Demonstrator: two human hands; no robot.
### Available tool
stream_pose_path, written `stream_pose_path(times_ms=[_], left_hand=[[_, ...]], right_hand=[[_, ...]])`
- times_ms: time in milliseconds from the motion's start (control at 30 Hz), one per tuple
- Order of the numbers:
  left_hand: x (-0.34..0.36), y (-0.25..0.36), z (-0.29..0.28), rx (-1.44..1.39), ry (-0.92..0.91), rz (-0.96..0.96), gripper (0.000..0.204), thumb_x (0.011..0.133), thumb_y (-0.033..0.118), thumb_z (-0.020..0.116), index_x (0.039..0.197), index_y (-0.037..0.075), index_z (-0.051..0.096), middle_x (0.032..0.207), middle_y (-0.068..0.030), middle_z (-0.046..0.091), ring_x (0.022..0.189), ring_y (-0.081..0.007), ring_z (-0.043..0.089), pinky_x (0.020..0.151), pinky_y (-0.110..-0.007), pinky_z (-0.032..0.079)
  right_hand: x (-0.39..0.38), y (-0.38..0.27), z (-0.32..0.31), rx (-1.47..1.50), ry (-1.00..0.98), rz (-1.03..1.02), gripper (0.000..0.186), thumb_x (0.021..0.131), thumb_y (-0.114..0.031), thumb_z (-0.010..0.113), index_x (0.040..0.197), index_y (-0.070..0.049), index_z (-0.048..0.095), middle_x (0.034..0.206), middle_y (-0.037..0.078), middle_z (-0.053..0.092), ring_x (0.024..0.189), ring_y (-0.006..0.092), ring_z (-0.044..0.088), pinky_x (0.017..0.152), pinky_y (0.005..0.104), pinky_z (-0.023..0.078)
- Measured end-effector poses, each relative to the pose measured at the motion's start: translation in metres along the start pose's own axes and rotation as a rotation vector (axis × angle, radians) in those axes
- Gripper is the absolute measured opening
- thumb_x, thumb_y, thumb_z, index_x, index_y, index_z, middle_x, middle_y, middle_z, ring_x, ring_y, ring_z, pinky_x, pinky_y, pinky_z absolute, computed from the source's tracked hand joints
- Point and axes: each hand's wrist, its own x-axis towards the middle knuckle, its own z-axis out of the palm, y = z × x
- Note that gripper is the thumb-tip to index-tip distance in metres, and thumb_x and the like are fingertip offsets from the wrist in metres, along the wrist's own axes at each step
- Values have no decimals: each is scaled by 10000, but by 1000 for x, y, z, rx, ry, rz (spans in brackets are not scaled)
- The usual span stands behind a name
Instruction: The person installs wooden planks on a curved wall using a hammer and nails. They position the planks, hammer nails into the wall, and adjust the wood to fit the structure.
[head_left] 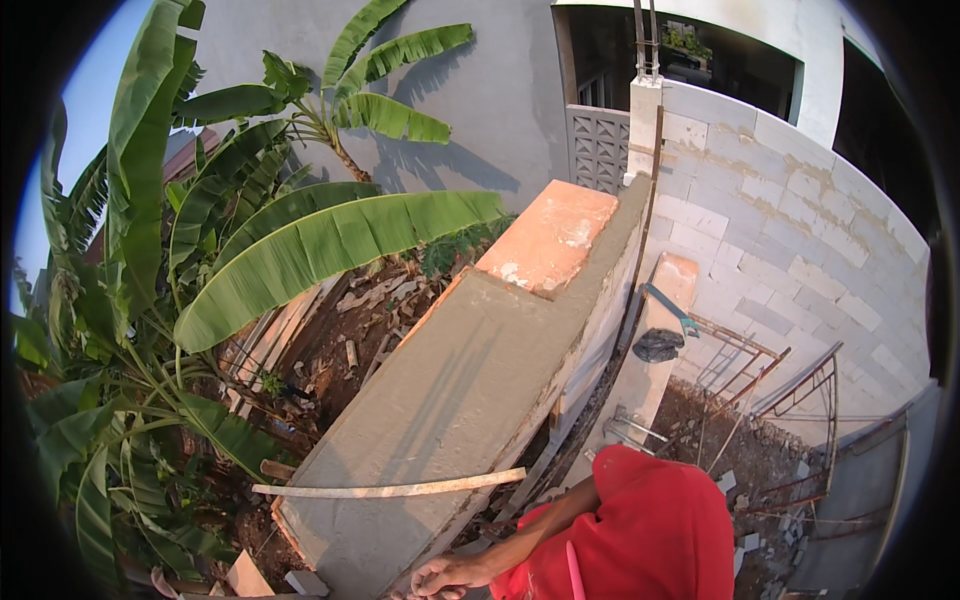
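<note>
The right hand (447, 577) sits just beside the near end of the mortar-coated slab (420, 380), elbow bent, fingers curled; I cannot tell whether that grip pinches anything. A sliver at the lower left may be the left hand (162, 583), its grip unclear. Outward: one wooden strip (390, 490) across the slab's near end, one orange panel (555, 235) at its far left corner, one black bag (659, 345).
</note>
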Motion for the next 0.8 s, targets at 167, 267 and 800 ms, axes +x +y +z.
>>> stream_pose_path(times_ms=[167, 267, 800], left_hand=[[-11, 11, -6, 53, -33, 123, 436, 864, 9, 736, 1216, 70, 486, 1053, -106, 581, 824, -194, 672, 648, -318, 593], [-15, 23, -4, 41, -73, 165, 534, 869, 12, 742, 1302, 62, 434, 1056, -112, 599, 786, -212, 667, 618, -316, 597], [-17, 60, 125, 643, 282, 108, 488, 986, 171, 710, 1403, 57, 484, 917, -97, 734, 654, -110, 658, 586, -236, 514]], right_hand=[[9, 16, -15, -127, 20, -40, 228, 949, -228, 701, 1096, -54, 702, 820, 62, 698, 537, 83, 508, 463, 247, 358], [18, 25, -22, -41, -68, 27, 307, 939, -260, 721, 1169, -58, 698, 854, 59, 714, 553, 110, 539, 476, 248, 384], [-7, -30, -7, -27, 53, 51, 222, 1015, -197, 659, 1126, -80, 508, 934, 102, 686, 663, 107, 611, 543, 246, 500]])
